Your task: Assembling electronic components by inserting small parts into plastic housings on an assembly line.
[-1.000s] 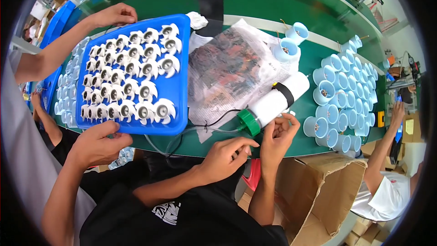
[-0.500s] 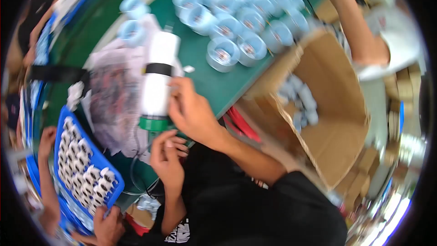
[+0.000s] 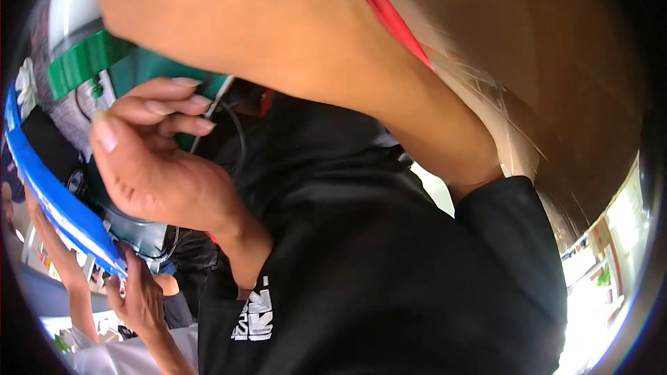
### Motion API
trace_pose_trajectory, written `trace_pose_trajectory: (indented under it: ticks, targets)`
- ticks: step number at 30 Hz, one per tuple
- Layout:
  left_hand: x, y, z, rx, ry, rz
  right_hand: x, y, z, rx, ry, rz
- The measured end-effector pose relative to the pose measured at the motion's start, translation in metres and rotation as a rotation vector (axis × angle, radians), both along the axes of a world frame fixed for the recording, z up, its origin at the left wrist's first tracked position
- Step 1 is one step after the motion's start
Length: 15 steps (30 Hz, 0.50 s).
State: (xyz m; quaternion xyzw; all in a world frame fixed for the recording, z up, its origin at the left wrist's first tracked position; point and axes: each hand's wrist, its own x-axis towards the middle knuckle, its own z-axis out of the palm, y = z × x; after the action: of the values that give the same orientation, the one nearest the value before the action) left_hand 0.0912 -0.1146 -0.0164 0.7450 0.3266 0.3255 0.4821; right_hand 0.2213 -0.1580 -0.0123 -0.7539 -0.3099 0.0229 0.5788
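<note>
Hands first: two of the wearer's, plus one belonging to a co-worker. Left hand (image 3: 163,160): one thumb, four bent fingers, nails turned up; a gap stands between thumb and fingers, the grip is loose and open, and I see nothing clasped in it. Right hand (image 3: 160,0): large and close to the lens, cut by the upper edge, fingers out of sight, so I cannot tell whether it grips or what. Its forearm runs down rightward to a black sleeve.

One white bottle (image 3: 75,0) at upper left, partly cut off, lying beside the right hand (touching or apart, cannot tell). One green cap (image 3: 87,66) on its lower end, ridged, one small nozzle beneath, just above the left thumb. Behind the left fingers, one green table (image 3: 149,66), a small patch of it. One thin black cord (image 3: 241,142) curves just right of those fingers.

Far left, one blue tray (image 3: 59,201), steeply tilted, seen nearly edge-on (contents not countable from here). Co-worker's hand (image 3: 139,298) at its lower end; two forearms of others near it. One crumpled white paper (image 3: 26,83) above the tray.

Middle: one black shirt (image 3: 389,271), one white print low on it. Upper right: one cardboard box (image 3: 570,62), brown, and one red strip (image 3: 396,21) between box and right forearm.
</note>
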Motion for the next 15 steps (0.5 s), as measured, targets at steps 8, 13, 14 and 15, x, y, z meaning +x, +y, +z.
trace_pose_trajectory:
  ticks: [8,13,14,15]
  targets:
    - [-0.016,0.005,-0.007,0.136,0.01,-0.159,-0.019,0.02,-0.015,0.382,0.341,0.081]
    - [-0.027,0.016,-0.016,0.369,0.08,-0.254,-0.032,0.021,-0.028,0.3,0.315,0.138]
    - [-0.021,0.016,-0.01,0.358,0.074,-0.242,-0.026,0.021,-0.018,0.243,0.336,0.128]
    - [-0.014,0.016,-0.002,0.352,0.087,-0.218,-0.019,0.024,-0.013,0.233,0.283,0.147]
